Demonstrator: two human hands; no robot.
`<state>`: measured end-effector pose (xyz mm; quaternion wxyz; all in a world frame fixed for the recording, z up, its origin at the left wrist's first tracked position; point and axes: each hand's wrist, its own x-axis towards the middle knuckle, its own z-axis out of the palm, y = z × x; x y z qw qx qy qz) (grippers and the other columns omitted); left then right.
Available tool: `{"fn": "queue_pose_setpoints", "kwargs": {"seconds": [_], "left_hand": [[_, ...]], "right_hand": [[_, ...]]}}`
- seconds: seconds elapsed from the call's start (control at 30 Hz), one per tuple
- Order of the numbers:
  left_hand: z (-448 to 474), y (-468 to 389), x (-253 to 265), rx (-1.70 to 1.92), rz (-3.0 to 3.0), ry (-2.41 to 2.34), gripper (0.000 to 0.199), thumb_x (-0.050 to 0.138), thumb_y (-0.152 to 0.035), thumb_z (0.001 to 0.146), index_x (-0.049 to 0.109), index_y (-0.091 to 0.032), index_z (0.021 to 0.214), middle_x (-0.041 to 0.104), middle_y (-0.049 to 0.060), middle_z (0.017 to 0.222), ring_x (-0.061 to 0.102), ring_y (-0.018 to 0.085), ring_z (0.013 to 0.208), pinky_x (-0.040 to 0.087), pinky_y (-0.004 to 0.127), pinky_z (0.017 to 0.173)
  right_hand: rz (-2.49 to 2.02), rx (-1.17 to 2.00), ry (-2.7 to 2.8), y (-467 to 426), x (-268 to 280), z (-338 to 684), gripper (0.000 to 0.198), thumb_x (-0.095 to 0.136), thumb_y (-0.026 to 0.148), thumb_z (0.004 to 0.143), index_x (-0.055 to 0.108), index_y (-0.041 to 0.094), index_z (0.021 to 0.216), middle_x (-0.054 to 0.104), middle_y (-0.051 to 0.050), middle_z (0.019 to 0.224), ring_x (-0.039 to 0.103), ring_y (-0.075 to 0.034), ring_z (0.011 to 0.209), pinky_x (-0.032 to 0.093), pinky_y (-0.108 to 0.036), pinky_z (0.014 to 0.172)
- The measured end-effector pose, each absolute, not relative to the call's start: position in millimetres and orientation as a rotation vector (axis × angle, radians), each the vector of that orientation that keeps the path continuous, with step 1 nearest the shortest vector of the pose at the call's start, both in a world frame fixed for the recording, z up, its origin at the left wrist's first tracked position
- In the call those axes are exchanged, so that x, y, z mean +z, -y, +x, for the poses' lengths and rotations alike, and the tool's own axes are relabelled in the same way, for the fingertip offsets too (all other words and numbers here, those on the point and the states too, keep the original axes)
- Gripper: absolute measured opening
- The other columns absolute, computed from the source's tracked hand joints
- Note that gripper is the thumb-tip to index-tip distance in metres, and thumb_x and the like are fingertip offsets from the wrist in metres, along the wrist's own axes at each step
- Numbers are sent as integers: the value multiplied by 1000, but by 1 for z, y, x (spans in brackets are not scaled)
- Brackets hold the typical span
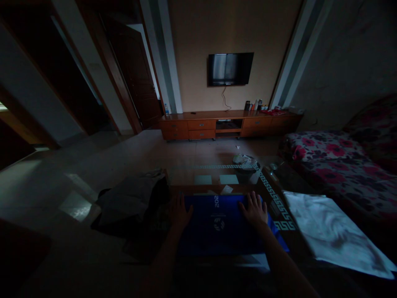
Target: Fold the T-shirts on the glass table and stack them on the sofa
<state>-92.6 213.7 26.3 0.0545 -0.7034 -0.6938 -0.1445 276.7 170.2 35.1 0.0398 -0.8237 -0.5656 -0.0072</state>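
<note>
A flat blue piece, probably folded cloth or a bag, lies on the glass-topped table before me, with "202" and a pale logo printed on it. At its left edge rests my left hand, fingers stretched out. My right hand lies on its right part with the fingers spread. A blue flap sticks out beyond my right wrist. To the right is a white folded cloth. Dark grey clothing is heaped at the left. The room is dim, so the blue thing's exact kind is unclear.
Past the table stand a bin with a bag liner and a long wooden TV cabinet holding bottles. A television hangs above it. A flowered sofa borders the right side. A small glass sits on the table's far right.
</note>
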Motion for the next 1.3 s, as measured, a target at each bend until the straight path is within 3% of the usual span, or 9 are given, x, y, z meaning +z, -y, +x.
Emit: {"fn": "queue_pose_setpoints", "kwargs": {"seconds": [0.3,0.47,0.57,0.67,0.8,1.13,1.3], "left_hand": [[-98,-221,26,-377,-2153,2139,75,42,-57,97,36,-12,157,29,17,166,27,32,153,20,49,125],[-84,-218,52,-441,-2199,2034,64,39,-43,101,37,-13,157,31,15,166,22,30,155,18,48,126],[-68,-209,61,-417,-2389,1873,57,38,-39,102,41,-18,156,36,11,164,27,27,154,21,46,126],[-54,-196,57,-382,-2544,1770,58,39,-45,102,41,-22,156,39,10,163,31,27,152,24,48,125],[-50,-180,47,-311,-2624,1765,65,46,-56,99,37,-29,158,34,8,165,29,30,153,24,53,124],[-46,-169,53,-275,-2647,1726,80,47,-60,96,22,-25,163,22,6,170,19,30,156,15,53,126],[-38,-162,46,-313,-2712,1699,77,38,-72,95,22,-37,162,19,2,170,18,31,156,15,59,125]], "right_hand": [[-2528,48,1688,-169,31,285,78,21,68,98,25,27,163,12,-8,172,3,-30,158,5,-51,124],[-2508,-108,1645,-167,45,273,71,20,56,102,34,19,161,11,-10,171,6,-32,157,2,-52,124],[-2443,-104,1746,-165,55,259,65,22,51,103,40,21,158,14,-9,171,12,-30,156,6,-53,123],[-2364,40,1904,-159,55,243,65,30,59,101,39,29,158,16,-7,171,19,-32,154,10,-57,122],[-2377,104,1963,-146,45,233,69,31,69,98,25,41,161,10,-4,172,9,-38,156,5,-71,116],[-2361,48,2060,-140,49,225,84,29,81,92,15,37,163,2,-8,172,-1,-41,156,-9,-72,114],[-2324,136,2057,-136,46,208,81,25,84,91,14,45,161,-1,-5,172,-3,-45,155,-3,-80,109]]}}
